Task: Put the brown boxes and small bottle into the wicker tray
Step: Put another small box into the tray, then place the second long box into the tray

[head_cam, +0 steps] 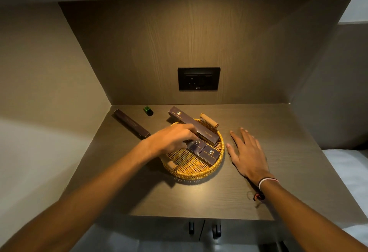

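From my remote seat I see the wicker tray (191, 169) near the middle of the worktop (258, 202), already holding two small brown boxes: one (196, 145) partly under my left hand (173, 137), the other (209, 155) against the tray's right wall. A long brown box (192, 123) lies tilted, its near end inside the tray and its far end sticking out over the back-left rim, close to the wooden handle (209, 122). My left fingers (190, 130) are curled down where that long box meets the small one; I cannot tell whether they are pinching either box or only pressing on them. My right hand (249, 156) lies flat and spread on the worktop just beside the tray, holding nothing. Still outside are a second long brown box (131, 123) at the back left and the small green bottle (148, 111) near the back wall. The main risk I judge is the overhanging long box: a nudge from the left hand could lever it off the rim and out of the tray, or push the small boxes askew. The tray itself may skate, since the right hand is not bracing it. Reaching later for the bottle, lying on its side, could set it rolling away.
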